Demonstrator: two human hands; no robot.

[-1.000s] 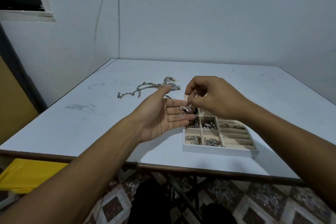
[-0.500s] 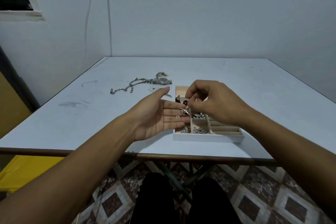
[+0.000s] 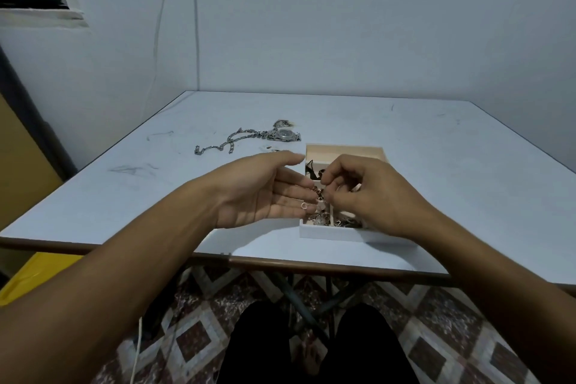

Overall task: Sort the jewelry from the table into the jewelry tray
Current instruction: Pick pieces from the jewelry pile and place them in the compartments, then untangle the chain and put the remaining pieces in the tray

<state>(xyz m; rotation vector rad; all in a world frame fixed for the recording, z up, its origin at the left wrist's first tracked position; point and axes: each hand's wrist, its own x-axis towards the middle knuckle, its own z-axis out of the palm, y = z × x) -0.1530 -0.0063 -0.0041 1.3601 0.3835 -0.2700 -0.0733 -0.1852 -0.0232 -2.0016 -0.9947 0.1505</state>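
Over the jewelry tray's (image 3: 343,148) near-left corner, the right hand (image 3: 371,193) pinches a small piece (image 3: 321,195) from the flat, open left hand (image 3: 258,196); the loose ring (image 3: 304,205) on its fingers could roll off if tilted.

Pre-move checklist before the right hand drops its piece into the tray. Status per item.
1. Right hand pinches a small piece: ok, though it is too small to identify.
2. Left hand open, palm up: ok; a small ring rests on its fingers.
3. Jewelry tray beneath both hands: ok.
4. Target compartment has room: cannot tell; the right hand hides much of the tray.
5. Table jewelry all sorted: not ok; a chain and a watch lie on the table, left of and beyond the tray.
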